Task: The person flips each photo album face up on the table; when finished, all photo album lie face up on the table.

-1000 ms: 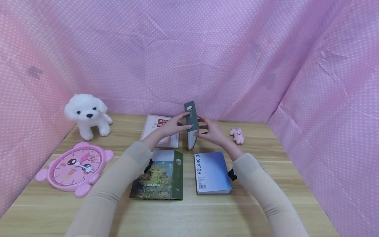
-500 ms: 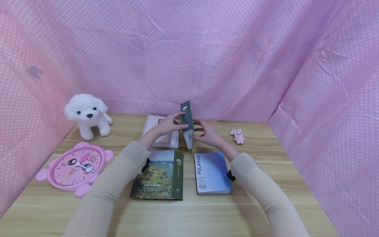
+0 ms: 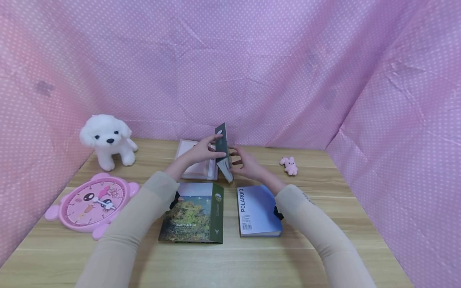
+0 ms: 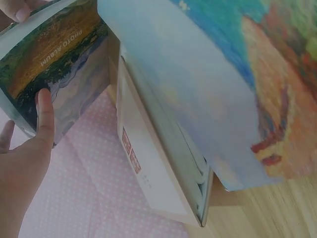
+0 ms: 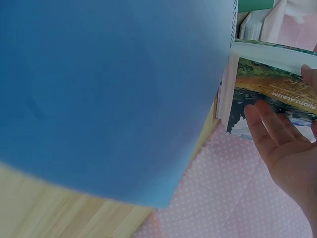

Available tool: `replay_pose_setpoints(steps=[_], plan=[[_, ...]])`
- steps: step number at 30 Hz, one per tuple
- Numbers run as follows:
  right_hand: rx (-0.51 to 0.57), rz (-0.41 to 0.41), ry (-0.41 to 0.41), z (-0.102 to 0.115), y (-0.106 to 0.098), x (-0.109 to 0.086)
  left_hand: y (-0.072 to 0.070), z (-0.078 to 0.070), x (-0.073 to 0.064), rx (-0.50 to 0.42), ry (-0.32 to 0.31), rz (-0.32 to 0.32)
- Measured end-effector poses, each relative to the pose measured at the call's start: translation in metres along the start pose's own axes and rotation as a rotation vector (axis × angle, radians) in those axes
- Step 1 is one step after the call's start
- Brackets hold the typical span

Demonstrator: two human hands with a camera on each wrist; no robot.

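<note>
A dark green photo album (image 3: 222,146) stands on edge at the back middle, its spine upward, leaning left with white page edges facing me. My left hand (image 3: 198,154) holds it from the left, thumb and fingers spread on the spine. From the right, my right hand (image 3: 248,164) grips its other side with bent fingers. In the left wrist view, a fingertip of the left hand (image 4: 25,173) lies on the painted cover. The right wrist view has fingers (image 5: 262,116) of my right hand against the album's printed cover.
Behind my left hand lies a white book (image 3: 198,170). Nearer are a second photo album (image 3: 191,216) with a painted cover and a blue Polaroid album (image 3: 260,216). A pink clock (image 3: 93,204) and white toy dog (image 3: 108,140) are left; a small pink toy (image 3: 289,165) is right.
Both hands have shifted slightly left with the green album. Its top has tipped from nearly upright toward the left, over the white book.
</note>
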State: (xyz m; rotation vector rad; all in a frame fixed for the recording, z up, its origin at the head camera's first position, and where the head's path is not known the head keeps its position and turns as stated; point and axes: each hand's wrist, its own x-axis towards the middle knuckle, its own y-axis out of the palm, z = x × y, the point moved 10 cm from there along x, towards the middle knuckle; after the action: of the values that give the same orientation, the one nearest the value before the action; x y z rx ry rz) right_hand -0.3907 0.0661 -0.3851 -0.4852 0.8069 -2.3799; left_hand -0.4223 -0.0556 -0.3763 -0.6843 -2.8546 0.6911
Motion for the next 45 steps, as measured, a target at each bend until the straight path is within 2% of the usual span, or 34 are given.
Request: replay_pose_setpoints(steps=[7, 13, 20, 26, 32, 38, 45], plan=[[-0.129, 0.027, 0.001, 0.0, 0.003, -0.002, -0.001, 0.006, -0.004, -0.003, -0.011, 0.038], [-0.143, 0.05, 0.043, -0.007, 0.006, -0.001, 0.004, 0.008, -0.01, -0.009, -0.051, 0.083], [-0.213, 0.086, 0.099, -0.013, 0.01, 0.002, 0.005, 0.014, -0.013, 0.01, -0.108, 0.071], [-0.263, 0.109, 0.172, -0.02, 0.008, -0.001, 0.009, 0.019, -0.012, -0.028, -0.097, 0.075], [-0.31, 0.133, 0.242, -0.029, 0.002, -0.006, 0.019, 0.015, -0.014, -0.067, -0.063, 0.112], [-0.306, 0.158, 0.25, -0.039, -0.002, -0.011, 0.026, 0.013, -0.012, -0.066, -0.056, 0.122], [-0.193, 0.182, 0.273, -0.051, -0.004, -0.019, 0.033, 0.012, -0.008, -0.097, -0.04, 0.098]])
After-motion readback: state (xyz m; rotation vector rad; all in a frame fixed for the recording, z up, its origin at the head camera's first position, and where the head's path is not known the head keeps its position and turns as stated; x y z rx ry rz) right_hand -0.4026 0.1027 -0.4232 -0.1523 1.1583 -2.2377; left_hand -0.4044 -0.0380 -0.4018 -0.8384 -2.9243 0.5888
